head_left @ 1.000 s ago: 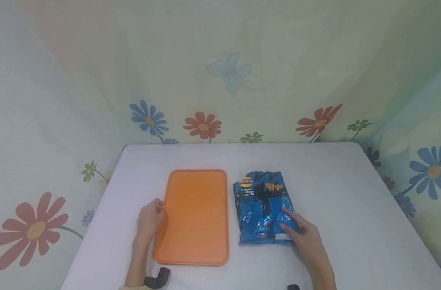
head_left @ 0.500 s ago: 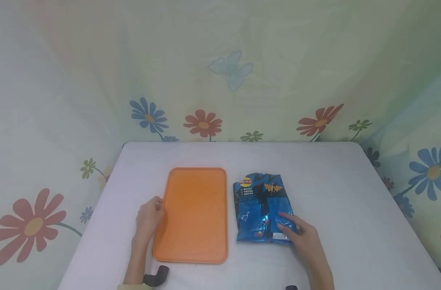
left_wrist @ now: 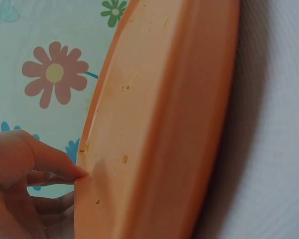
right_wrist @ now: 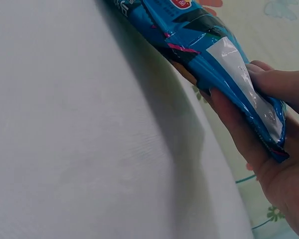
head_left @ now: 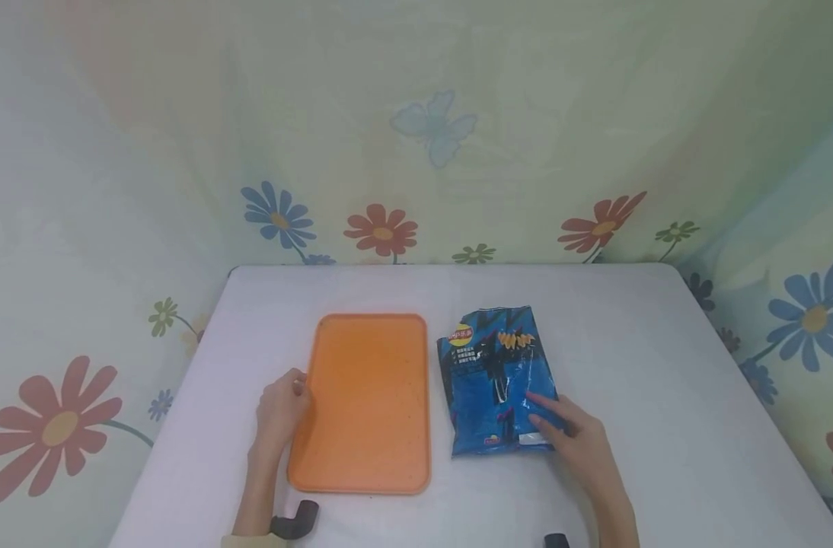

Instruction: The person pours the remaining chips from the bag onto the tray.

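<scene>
An orange tray lies left of the middle of the table, small crumbs scattered on its surface. My left hand pinches its left rim between thumb and fingers; in the left wrist view the fingertips meet the rim. To the right of the tray is a crumpled blue chip bag with a yellow and red logo. My right hand holds the bag's lower right side, and the right wrist view shows the bag between thumb and fingers. Parts of the fingers are hidden behind the bag.
A white cloth covers the table. Behind it hangs a curtain printed with flowers and a butterfly. Dark wrist mounts, one by the left wrist and one by the right, show at the bottom of the head view.
The chip bag has shifted slightly in my right hand, its top edge now farther up in the head view. My left hand stays at the tray's rim, and the tray has barely moved.
</scene>
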{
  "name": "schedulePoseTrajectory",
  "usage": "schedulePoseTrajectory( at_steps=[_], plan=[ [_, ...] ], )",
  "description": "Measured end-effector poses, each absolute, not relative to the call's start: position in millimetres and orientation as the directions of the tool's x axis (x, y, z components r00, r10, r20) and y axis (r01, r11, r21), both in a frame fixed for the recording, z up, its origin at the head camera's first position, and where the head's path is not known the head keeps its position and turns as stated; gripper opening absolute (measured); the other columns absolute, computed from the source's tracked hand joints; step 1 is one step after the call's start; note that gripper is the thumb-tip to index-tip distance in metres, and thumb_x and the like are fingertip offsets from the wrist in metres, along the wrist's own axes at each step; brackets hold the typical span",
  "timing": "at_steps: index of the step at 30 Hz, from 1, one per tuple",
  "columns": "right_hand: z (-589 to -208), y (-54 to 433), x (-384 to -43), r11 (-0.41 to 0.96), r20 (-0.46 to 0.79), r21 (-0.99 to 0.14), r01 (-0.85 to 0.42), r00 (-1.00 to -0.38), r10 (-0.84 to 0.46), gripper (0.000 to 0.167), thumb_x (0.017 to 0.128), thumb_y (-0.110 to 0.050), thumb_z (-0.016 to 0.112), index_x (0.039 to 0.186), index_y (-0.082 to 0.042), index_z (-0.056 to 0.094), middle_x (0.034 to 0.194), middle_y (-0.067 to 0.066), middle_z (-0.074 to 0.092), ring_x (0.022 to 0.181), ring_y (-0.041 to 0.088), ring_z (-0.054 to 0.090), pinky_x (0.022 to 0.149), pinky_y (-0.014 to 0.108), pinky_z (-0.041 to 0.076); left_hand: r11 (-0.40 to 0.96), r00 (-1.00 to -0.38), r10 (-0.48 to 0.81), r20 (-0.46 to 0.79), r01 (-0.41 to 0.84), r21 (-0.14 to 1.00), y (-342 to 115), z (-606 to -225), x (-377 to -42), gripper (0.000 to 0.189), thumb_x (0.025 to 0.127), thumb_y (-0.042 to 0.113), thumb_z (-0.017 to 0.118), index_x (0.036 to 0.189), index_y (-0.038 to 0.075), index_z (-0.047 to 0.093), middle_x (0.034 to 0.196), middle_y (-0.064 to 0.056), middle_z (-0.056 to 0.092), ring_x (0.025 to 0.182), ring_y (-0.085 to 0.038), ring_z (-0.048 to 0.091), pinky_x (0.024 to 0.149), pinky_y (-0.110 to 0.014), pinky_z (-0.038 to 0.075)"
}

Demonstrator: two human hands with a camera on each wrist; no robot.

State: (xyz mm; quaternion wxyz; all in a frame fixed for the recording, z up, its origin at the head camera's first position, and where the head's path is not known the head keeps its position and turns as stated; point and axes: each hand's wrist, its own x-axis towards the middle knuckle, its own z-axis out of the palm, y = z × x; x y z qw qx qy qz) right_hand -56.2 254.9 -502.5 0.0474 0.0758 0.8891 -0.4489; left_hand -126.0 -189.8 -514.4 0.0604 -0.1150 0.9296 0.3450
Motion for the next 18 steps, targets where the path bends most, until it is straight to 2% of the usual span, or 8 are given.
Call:
schedulePoseTrajectory(
  at_steps=[4,8,11,14,16,18],
  plan=[
    [-493,253,-56,0.594,-0.078,-0.797,0.113,-0.993,0.083,0.043,0.1,-0.03,0.068,0.14,-0.015,0.065,0.155,0.027,0.046,0.147,0.053,0.034,0.112,0.071,0.033,0.74,-0.967,-0.167,-0.193,-0.252,0.624,-190,-515,-127,0.03,0.1,0.009,0.053,0.126,-0.003,0.061,0.105,-0.023,0.072,0.066,-0.018,0.061,0.057,-0.029,0.049],
    [-487,251,-56,0.659,0.088,-0.752,-0.03,-0.995,0.055,0.036,0.097,-0.02,0.072,0.133,-0.016,0.07,0.143,0.024,0.059,0.135,0.049,0.052,0.104,0.067,0.045,0.744,-0.968,-0.166,-0.186,-0.247,0.62,-192,-516,-128,0.031,0.1,0.009,0.053,0.127,-0.003,0.061,0.105,-0.022,0.072,0.066,-0.018,0.061,0.057,-0.029,0.05],
    [-483,250,-58,0.726,0.242,-0.668,-0.163,-0.97,0.006,0.037,0.091,-0.008,0.076,0.127,-0.017,0.074,0.124,0.015,0.071,0.111,0.031,0.067,0.092,0.041,0.057,0.749,-0.971,-0.164,-0.175,-0.238,0.619,-192,-517,-129,0.031,0.099,0.008,0.054,0.127,-0.003,0.062,0.105,-0.023,0.072,0.066,-0.017,0.061,0.057,-0.029,0.049],
    [-476,250,-61,0.754,0.359,-0.594,-0.281,-0.931,-0.064,0.042,0.084,0.001,0.079,0.122,-0.017,0.076,0.109,0.005,0.073,0.085,0.01,0.06,0.072,0.018,0.05,0.748,-0.971,-0.161,-0.174,-0.235,0.621,-192,-517,-129,0.031,0.099,0.009,0.054,0.126,-0.003,0.062,0.107,-0.023,0.072,0.067,-0.018,0.062,0.058,-0.029,0.05],
    [-471,249,-63,0.757,0.407,-0.558,-0.339,-0.907,-0.107,0.044,0.081,0.004,0.081,0.12,-0.015,0.076,0.108,0.004,0.073,0.081,0.004,0.056,0.066,0.013,0.046,0.746,-0.971,-0.162,-0.178,-0.239,0.622,-192,-516,-128,0.031,0.099,0.009,0.054,0.126,-0.003,0.062,0.109,-0.024,0.072,0.069,-0.018,0.063,0.058,-0.029,0.051],
    [-465,247,-65,0.758,0.435,-0.528,-0.383,-0.889,-0.146,0.045,0.079,0.006,0.081,0.119,-0.013,0.077,0.107,0.005,0.072,0.078,0.004,0.054,0.062,0.014,0.046,0.745,-0.97,-0.163,-0.18,-0.241,0.622,-192,-515,-128,0.031,0.1,0.009,0.054,0.126,-0.004,0.062,0.11,-0.025,0.072,0.071,-0.019,0.065,0.059,-0.029,0.052]
  ],
)
